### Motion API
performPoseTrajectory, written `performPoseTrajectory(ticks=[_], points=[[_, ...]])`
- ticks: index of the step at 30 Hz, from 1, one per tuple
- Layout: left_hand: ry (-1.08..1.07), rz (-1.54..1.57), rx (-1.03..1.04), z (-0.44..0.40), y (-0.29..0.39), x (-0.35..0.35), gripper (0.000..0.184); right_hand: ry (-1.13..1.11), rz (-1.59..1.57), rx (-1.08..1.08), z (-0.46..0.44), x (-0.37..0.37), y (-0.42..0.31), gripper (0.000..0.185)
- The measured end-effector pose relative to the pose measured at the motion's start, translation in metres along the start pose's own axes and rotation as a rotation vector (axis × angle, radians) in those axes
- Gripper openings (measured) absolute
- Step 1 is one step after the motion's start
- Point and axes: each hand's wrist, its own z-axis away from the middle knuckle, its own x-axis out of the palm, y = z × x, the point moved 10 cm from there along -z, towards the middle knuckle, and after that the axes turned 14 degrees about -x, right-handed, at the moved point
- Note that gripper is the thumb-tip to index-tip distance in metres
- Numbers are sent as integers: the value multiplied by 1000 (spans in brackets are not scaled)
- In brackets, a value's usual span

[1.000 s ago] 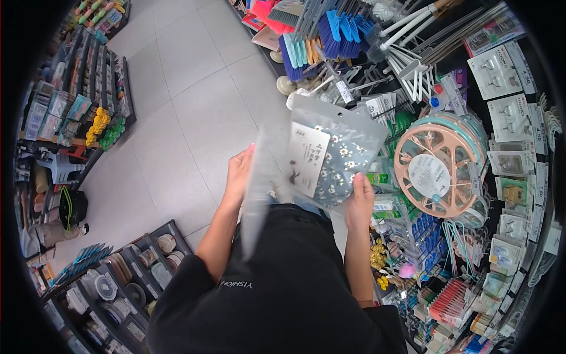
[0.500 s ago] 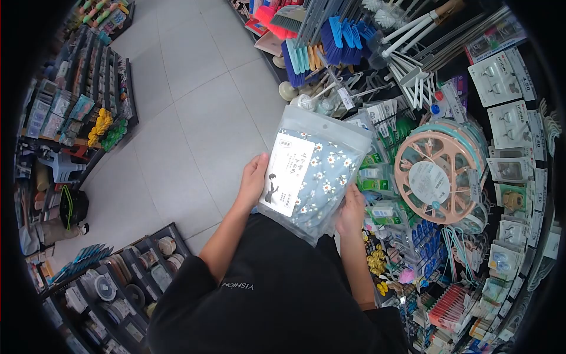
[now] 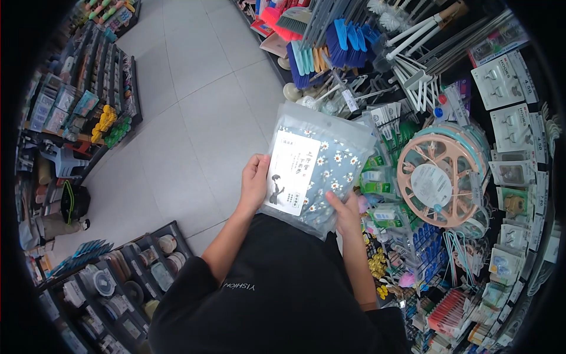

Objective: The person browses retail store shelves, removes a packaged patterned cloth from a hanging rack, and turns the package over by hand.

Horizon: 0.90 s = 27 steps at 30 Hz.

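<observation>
Between my hands is a clear plastic package (image 3: 339, 159) with folded blue daisy-print fabric inside. A white label (image 3: 292, 174) with dark writing and a small figure covers its left part. My left hand (image 3: 256, 180) grips the package by its left edge, fingers bent behind it. On the lower right side, my right hand (image 3: 346, 212) holds it with the thumb lying over the front and the other fingers mostly hidden behind. The package is tilted, its front facing up toward me, just above my black shirt.
To the right, a rack carries a pink round-framed reel (image 3: 433, 180), hook packs (image 3: 498, 82) and brushes (image 3: 348, 41). Low shelves (image 3: 132, 277) with goods stand at lower left, and more shelves (image 3: 112, 82) at upper left. Grey tiled floor (image 3: 200, 130) runs between them.
The package has turned flatter toward me, so its label and print show more fully. My right thumb has moved from the package's edge onto its front.
</observation>
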Motion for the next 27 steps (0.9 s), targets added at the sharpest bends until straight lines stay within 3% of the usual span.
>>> performPoseTrajectory(ticks=[5,11,15,19,27], points=[[-9,28,36,3,1,0,25,-57,-34,12,0,2,-3,44],[-92,165,-112,17,20,22,23,46,-44,-113,2,-2,-14,26],[-288,12,-308,4,-20,14,30,29,-28,-133,4,-1,-17,23],[-414,-134,-300,16,-14,28,41,32,-19,-108,5,-3,-12,23],[-507,-142,-325,18,-11,31,43,-20,-15,-130,6,7,-21,24]])
